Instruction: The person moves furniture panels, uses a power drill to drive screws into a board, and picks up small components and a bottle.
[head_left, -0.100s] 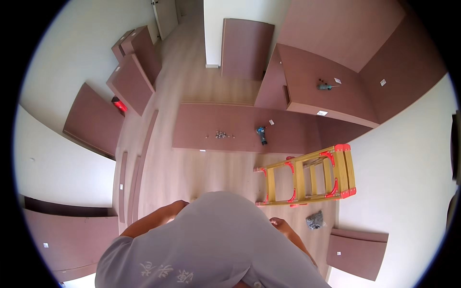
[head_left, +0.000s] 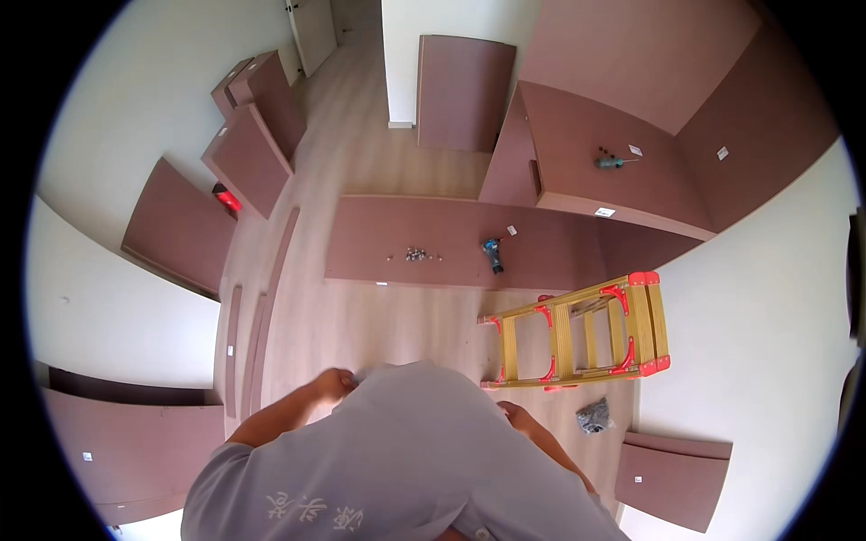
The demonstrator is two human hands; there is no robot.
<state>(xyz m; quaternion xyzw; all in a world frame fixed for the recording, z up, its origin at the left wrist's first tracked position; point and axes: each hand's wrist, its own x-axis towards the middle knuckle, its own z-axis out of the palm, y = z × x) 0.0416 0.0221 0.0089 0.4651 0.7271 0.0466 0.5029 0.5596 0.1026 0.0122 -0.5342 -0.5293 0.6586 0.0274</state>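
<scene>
My left hand is closed at the left edge of my grey shirt, pinching the cloth. At the shirt's right edge, my right hand is curled against the cloth, its fingers partly hidden. Between the hands the fabric bulges forward. Ahead on the floor lies a long brown panel bearing a cluster of small metal fittings and a teal cordless drill. Both hands are well apart from these.
A yellow and red stepladder lies to the right, beside a dark plastic bag. A brown cabinet at the far right carries a screwdriver. Panels lean along the left wall; narrow strips lie nearby.
My left hand has moved slightly forward and shows more, with the shirt edge drawn along. My right hand has shifted slightly left and forward. The shirt's front bulge has changed shape.
</scene>
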